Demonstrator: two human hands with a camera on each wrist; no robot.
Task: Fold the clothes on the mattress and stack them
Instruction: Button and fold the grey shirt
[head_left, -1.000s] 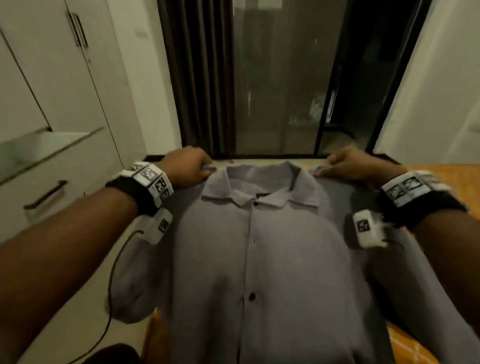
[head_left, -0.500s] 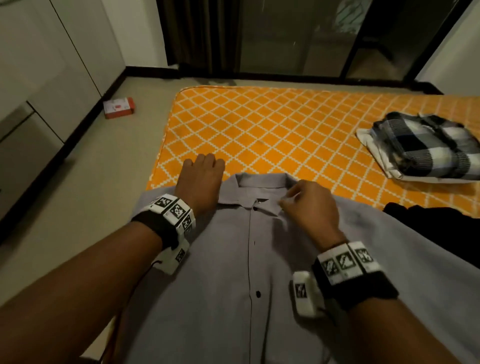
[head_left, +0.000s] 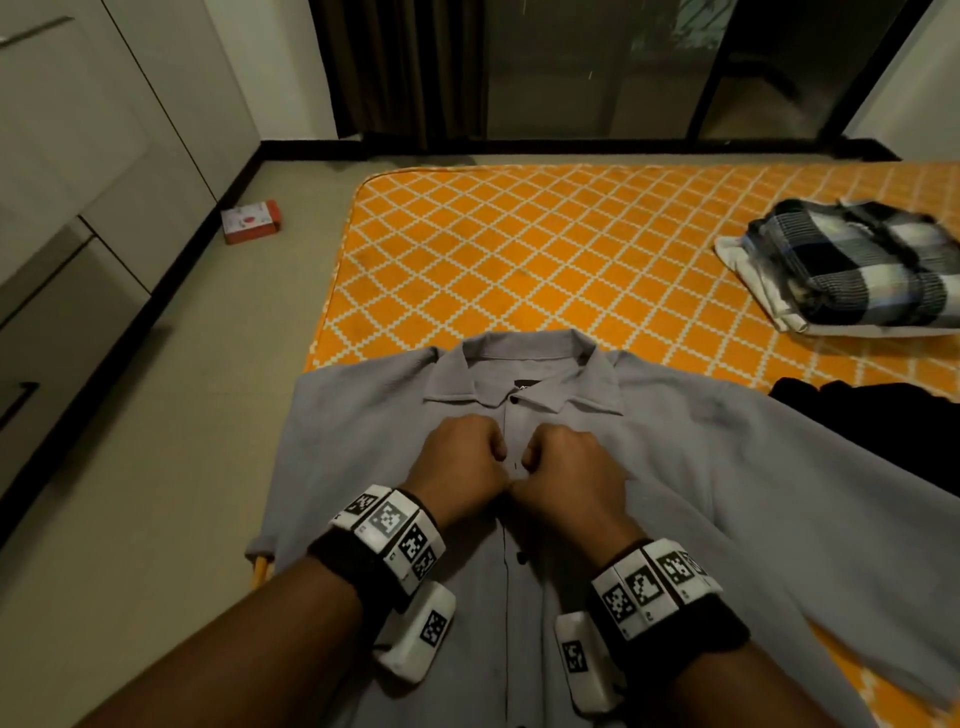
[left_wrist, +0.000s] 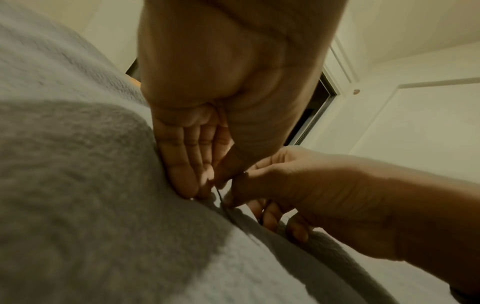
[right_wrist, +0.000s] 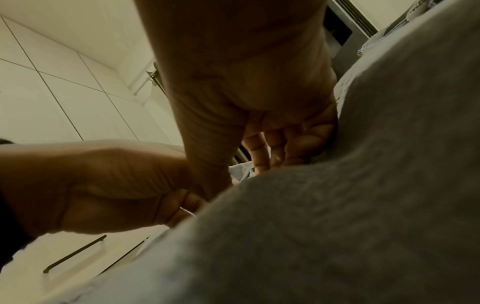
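A grey button-up shirt (head_left: 701, 467) lies front-up on the near edge of the orange patterned mattress (head_left: 519, 249), collar away from me. Both hands meet at the button placket just below the collar. My left hand (head_left: 462, 467) has its fingers curled, pinching the left edge of the placket (left_wrist: 207, 191). My right hand (head_left: 561, 470) pinches the opposite edge. In the left wrist view the right hand's fingers (left_wrist: 270, 214) curl around the fabric edge. In the right wrist view the shirt (right_wrist: 337, 226) hides most of the right fingertips.
A folded plaid shirt (head_left: 857, 265) sits on white cloth at the mattress's right side. A dark garment (head_left: 872, 415) lies beside the grey shirt's right sleeve. A small red-and-white box (head_left: 251, 221) is on the floor by white cabinets (head_left: 78, 182). Dark sliding doors (head_left: 571, 67) stand beyond.
The shirt went from being held up by its shoulders to lying on the mattress. Both hands moved from the collar area down to the placket and now pinch it.
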